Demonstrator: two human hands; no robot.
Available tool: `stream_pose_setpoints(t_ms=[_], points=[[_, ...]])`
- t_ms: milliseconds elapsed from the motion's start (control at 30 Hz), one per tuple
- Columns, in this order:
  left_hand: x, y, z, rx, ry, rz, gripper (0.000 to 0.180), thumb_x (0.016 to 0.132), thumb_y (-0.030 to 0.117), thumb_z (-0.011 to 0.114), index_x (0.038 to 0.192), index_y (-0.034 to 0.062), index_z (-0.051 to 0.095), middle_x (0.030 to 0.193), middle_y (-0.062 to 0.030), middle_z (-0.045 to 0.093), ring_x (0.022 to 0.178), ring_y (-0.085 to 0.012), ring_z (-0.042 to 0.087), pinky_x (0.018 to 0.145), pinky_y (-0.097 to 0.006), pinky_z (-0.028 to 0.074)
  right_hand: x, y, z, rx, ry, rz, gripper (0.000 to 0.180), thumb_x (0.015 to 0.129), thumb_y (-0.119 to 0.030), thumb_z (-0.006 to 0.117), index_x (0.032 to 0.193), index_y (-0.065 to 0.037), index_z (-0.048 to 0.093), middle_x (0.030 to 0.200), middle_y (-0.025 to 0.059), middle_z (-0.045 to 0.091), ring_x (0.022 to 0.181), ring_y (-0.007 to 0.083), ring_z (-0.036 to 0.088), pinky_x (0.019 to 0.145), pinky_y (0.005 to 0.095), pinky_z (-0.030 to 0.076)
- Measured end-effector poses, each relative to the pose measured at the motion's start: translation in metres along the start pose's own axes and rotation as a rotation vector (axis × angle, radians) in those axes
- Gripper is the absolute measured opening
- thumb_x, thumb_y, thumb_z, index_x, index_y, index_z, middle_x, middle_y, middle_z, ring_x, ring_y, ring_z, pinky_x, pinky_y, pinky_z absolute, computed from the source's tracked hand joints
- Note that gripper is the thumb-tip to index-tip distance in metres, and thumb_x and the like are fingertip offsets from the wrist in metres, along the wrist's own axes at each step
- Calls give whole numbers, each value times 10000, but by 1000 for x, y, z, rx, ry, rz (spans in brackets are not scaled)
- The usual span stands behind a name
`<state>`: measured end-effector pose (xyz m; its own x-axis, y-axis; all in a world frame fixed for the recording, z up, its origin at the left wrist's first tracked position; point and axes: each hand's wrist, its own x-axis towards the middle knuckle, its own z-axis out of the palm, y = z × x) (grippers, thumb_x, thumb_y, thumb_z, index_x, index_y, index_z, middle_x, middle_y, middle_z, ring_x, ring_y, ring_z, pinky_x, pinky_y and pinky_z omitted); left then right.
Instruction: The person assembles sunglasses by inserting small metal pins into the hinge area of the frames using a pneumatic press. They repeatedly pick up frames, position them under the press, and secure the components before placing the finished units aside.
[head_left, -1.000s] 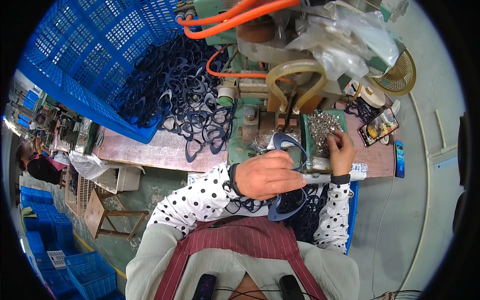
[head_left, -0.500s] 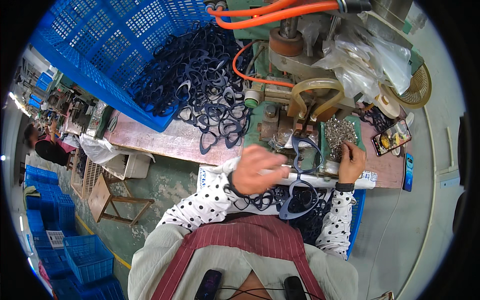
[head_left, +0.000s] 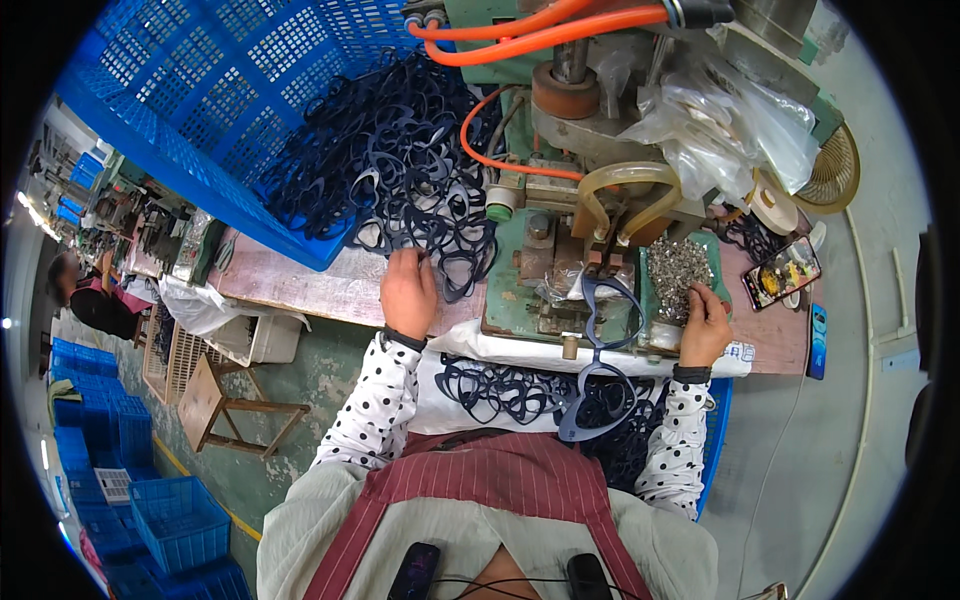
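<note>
Left hand back at the frame pile
The left hand (head_left: pixel 408 292) has left the press, fingers closing on dark spectacle frames (head_left: pixel 425 215); right hand (head_left: pixel 705 322) pinches among small metal parts (head_left: pixel 680 268), one frame (head_left: pixel 608 300) seated in the press (head_left: pixel 560 270)

A factory workshop: green press machine (head_left: pixel 560 270), stacked blue crates (head_left: pixel 160 520), heaped eyeglass frames (head_left: pixel 400 170)

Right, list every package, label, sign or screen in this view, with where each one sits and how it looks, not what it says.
Phone with a lit, many-coloured screen: flat on the bench, far right, beyond the right hand.
Crumpled clear plastic bags: on the green machine, upper right.
Small blue flat rectangular pack: at the bench's right edge, below the phone.
White printed label: on the bench's front edge, beside the right wrist.
</note>
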<state>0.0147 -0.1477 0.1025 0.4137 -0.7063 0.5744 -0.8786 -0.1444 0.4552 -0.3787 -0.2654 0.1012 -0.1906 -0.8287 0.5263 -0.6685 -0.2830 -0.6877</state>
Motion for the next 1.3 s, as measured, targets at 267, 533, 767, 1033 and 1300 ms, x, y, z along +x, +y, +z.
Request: stream_pose_setpoints(t_ms=[267, 533, 767, 1033, 1300], points=[[31, 113, -53, -262, 105, 563, 373, 703, -19, 610, 1056, 86, 671, 900, -24, 649, 821, -206, 600, 917, -431, 381, 11, -58, -4, 197, -125, -49, 147, 811, -19, 678, 943, -52, 733, 943, 92, 701, 905, 225, 620, 800, 305, 481], [10, 169, -43, -453, 4, 879, 341, 717, 114, 652, 1052, 66, 688, 908, -25, 670, 844, -187, 630, 904, -419, 467, 10, -139, -16, 634, -355, 29, 164, 796, 33, 655, 929, -15, 739, 884, 70, 683, 746, 113, 585, 668, 230, 451], [12, 180, -37, -672, -151, 968, 355, 731, 89, 629, 1078, 36, 680, 934, -68, 671, 834, -216, 623, 868, -411, 500, 3, -159, -20, 685, -462, 219, 269, 773, 11, 701, 1037, -6, 654, 842, 48, 679, 590, 12, 441, 511, 184, 332], [4, 170, -42, -679, -118, 1099, 322, 766, 92, 653, 1077, 10, 675, 995, -96, 674, 835, -227, 629, 872, -410, 501, 8, -171, 0, 758, -445, 251, 481, 722, -7, 759, 1120, -2, 489, 802, 76, 676, 634, 35, 535, 543, 201, 424], [19, 171, -32, -848, -303, 1235, 326, 793, 72, 600, 1105, -15, 642, 1061, -140, 645, 920, -287, 625, 908, -446, 505, 16, -149, -7, 801, -405, 253, 492, 760, 2, 724, 1194, -1, 491, 826, 44, 683, 677, 43, 525, 616, 183, 418]])
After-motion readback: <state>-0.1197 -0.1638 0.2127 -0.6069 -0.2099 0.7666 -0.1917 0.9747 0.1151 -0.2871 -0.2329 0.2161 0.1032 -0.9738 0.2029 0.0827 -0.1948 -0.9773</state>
